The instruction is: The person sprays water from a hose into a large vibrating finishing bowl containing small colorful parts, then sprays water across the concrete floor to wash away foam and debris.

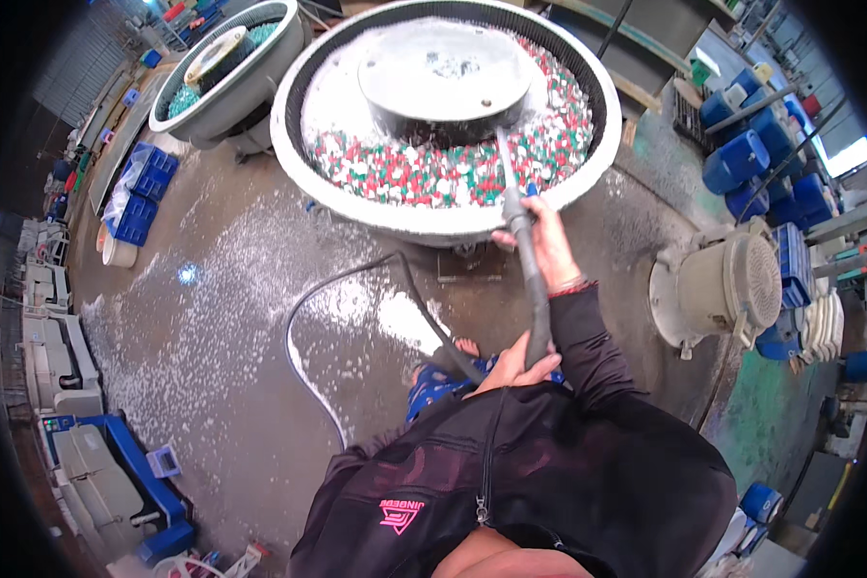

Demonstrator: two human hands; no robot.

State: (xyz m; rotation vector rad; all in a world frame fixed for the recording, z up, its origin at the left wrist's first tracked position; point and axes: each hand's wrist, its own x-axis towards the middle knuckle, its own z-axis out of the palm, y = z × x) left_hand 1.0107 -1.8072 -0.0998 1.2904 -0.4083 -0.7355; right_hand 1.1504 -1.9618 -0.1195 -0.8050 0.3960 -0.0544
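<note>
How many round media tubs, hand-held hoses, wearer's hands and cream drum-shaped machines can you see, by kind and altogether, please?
Round media tubs: 2, the nearer tub and the farther tub
Hand-held hose: 1
Wearer's hands: 2, left hand and right hand
Cream drum-shaped machine: 1
Total: 6

The jacket (568, 472) hides part of the hose (424, 308).
</note>
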